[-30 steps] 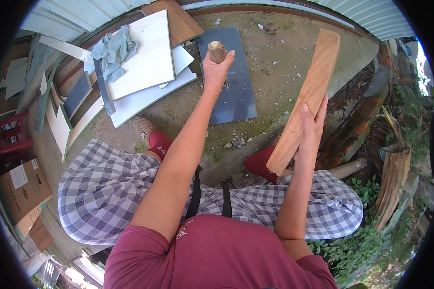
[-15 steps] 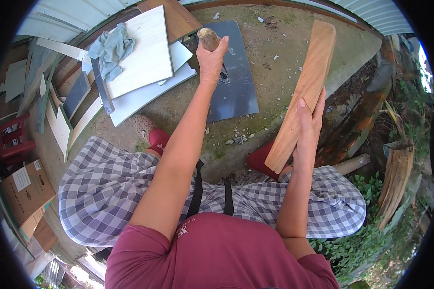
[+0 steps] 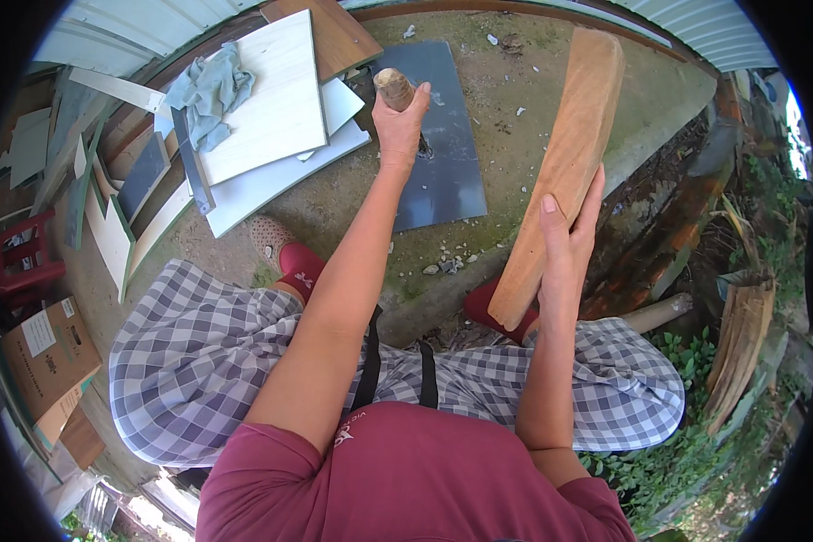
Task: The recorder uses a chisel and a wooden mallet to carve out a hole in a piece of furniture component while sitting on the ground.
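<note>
My left hand is closed round the upright wooden handle of a chisel. Its blade is mostly hidden behind the hand. Beneath it a dark grey board lies flat on the ground, with a small, rough, broken spot beside the hand. I cannot tell whether the tip touches the board. My right hand grips a long, thick wooden block near its lower half, thumb on the upper face. The block is held off the ground, slanting to the upper right, apart from the chisel.
A blue-grey cloth lies on stacked white panels at the left. White chips are scattered near the board. A cardboard box and a red plastic stool stand far left; split logs and plants are at the right.
My left hand and the chisel have shifted slightly nearer to me and right. The wooden block in my right hand has moved a little left, its far end slightly farther away.
</note>
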Available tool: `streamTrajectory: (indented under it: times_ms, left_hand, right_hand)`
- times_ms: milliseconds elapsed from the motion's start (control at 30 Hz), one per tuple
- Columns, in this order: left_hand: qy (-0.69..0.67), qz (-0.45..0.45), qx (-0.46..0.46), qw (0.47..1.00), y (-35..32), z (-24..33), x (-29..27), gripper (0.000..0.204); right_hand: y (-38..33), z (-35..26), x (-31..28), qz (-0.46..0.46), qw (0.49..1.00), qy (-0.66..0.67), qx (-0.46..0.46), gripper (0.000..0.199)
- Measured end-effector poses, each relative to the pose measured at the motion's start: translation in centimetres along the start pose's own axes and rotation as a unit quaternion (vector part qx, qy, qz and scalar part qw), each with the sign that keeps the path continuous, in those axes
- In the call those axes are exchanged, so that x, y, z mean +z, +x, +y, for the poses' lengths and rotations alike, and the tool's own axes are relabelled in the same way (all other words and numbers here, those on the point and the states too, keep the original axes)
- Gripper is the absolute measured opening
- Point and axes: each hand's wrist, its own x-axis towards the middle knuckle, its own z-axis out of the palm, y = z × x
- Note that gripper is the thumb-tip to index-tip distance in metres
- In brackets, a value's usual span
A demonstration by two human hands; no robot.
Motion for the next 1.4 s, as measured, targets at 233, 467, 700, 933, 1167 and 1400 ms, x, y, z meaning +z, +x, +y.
streamTrajectory:
  times_ms: [233, 467, 700, 933, 1167, 1400]
  left_hand:
    - [0.035, -0.028, 0.008, 0.999, -0.2, -0.2, 0.0, 0.026]
    - [0.111, -0.099, 0.061, 0.987, -2.3, 0.4, 2.2, 0.030]
    - [0.038, -0.132, 0.050, 0.989, -2.8, -1.0, 1.8, 0.025]
    - [0.188, -0.273, 0.291, 0.897, -10.0, -4.2, 3.5, 0.028]
    - [0.273, -0.397, 0.321, 0.816, -10.9, -5.1, 2.0, 0.030]
    - [0.080, -0.091, 0.059, 0.991, -2.6, 2.8, 2.2, 0.029]
  right_hand:
    - [-1.0, -0.8, 1.0, 0.000, 0.993, -0.043, -0.112, 0.089]
    - [-1.6, 0.0, 1.1, -0.010, 0.980, -0.047, -0.192, 0.094]
    - [-1.2, 0.7, 2.2, -0.154, 0.959, -0.234, -0.037, 0.086]
    - [0.4, 1.6, -0.8, -0.004, 0.999, -0.038, -0.037, 0.081]
    - [1.1, 1.9, -1.8, 0.025, 0.996, 0.088, 0.000, 0.081]
    - [3.9, 8.5, -1.1, 0.009, 0.997, -0.014, 0.070, 0.082]
